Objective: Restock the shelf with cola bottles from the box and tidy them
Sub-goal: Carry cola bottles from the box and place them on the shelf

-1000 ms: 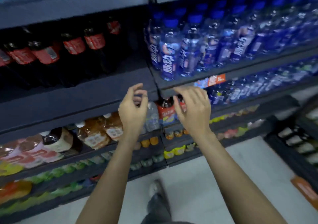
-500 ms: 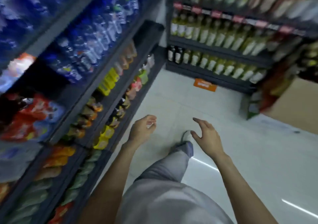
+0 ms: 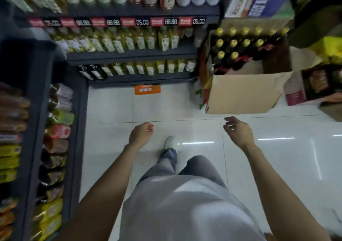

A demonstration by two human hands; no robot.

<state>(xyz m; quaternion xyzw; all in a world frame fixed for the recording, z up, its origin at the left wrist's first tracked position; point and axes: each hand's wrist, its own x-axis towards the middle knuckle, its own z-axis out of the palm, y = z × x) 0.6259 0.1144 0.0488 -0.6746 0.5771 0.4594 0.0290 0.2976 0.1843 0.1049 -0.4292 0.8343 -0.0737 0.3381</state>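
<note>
An open cardboard box point(image 3: 246, 92) stands on the floor ahead to the right, its near flap hanging toward me. Inside it stand several dark cola bottles point(image 3: 233, 55) with yellow caps, filling the far and left part. My left hand point(image 3: 141, 135) hovers over the floor with fingers loosely curled and nothing in it. My right hand point(image 3: 238, 131) is held out with fingers apart and empty, just short of the box's near flap. The cola shelf is out of view.
A dark shelf unit point(image 3: 61, 148) with packaged snacks runs along my left. Ahead, a shelf point(image 3: 129, 55) holds rows of yellowish bottles above an orange floor sticker point(image 3: 147, 89). More cartons point(image 3: 314, 85) crowd the right. Glossy white floor tiles point(image 3: 277, 157) lie around my feet.
I have turned away from the drink shelf, and my hands have dropped from its edge. The view swung right along the aisle, and the box of bottles has come into sight.
</note>
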